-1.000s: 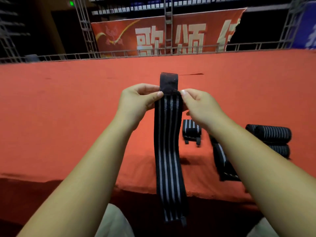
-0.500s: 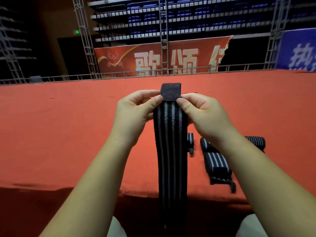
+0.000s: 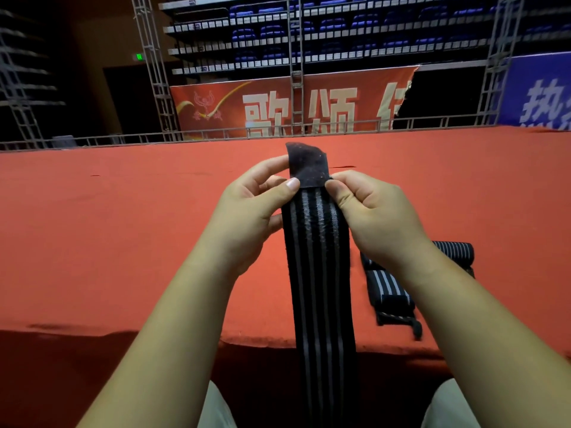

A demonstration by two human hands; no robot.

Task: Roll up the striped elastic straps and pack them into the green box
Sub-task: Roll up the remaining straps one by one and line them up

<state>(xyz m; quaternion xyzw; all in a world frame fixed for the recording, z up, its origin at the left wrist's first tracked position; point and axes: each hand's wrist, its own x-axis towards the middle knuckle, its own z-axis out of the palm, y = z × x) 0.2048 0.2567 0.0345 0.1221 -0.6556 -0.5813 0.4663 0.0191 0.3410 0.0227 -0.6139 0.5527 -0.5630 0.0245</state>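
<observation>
While the left hand [image 3: 247,211] and right hand [image 3: 377,217] pinch its top between thumb and fingers [image 3: 268,168], the striped strap [image 3: 318,273] hangs past the tabletop [image 3: 123,242] edge toward 6 o'clock — a tight, square first fold of the dark tab [image 3: 307,163] should start an even roll.

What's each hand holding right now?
Left hand: closed, pinching the top of the striped strap.
Right hand: closed, pinching the same strap's top on the opposite edge.
</observation>
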